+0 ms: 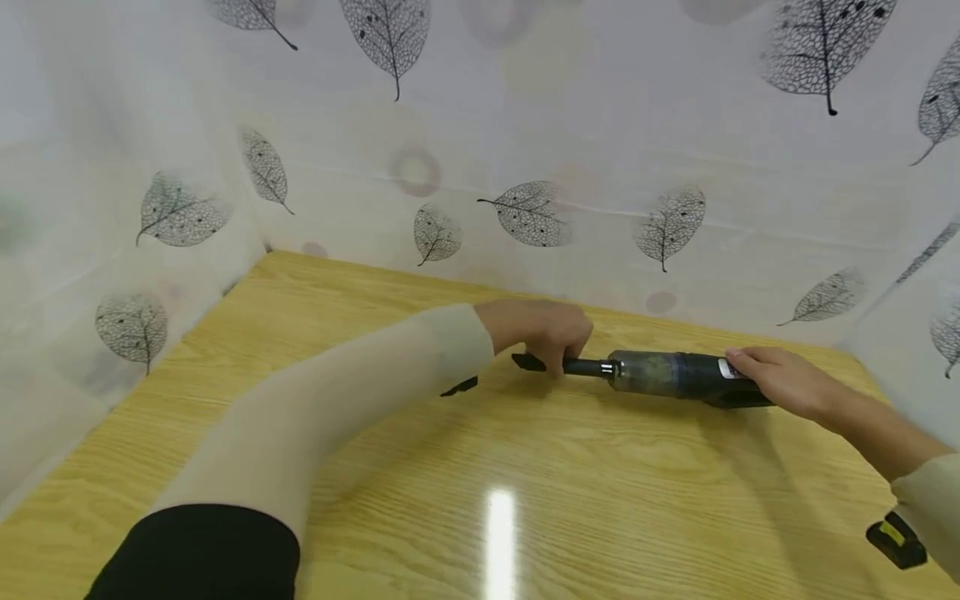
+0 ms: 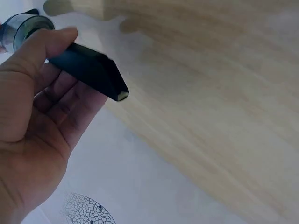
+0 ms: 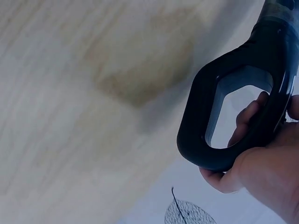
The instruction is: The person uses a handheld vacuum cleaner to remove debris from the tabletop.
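A black handheld vacuum cleaner (image 1: 693, 377) with a smoky clear dust cup (image 1: 647, 372) is held level, close over the wooden table. My left hand (image 1: 551, 329) holds its narrow black nozzle (image 1: 588, 367) near the tip. In the left wrist view, thumb and fingers of that hand (image 2: 44, 107) wrap the nozzle (image 2: 88, 70), whose slanted end points out past them. My right hand (image 1: 787, 379) grips the rear of the vacuum. Seen from the right wrist, the right hand's (image 3: 268, 168) fingers pass round the black loop handle (image 3: 196, 126).
The yellow wood-grain table (image 1: 600, 500) meets pale leaf-printed sheeting (image 1: 465, 150) behind and at both sides. Close by the right sleeve is a small black device (image 1: 896, 542) with a yellow mark. Another dark piece (image 1: 459, 387) shows beneath the left cuff.
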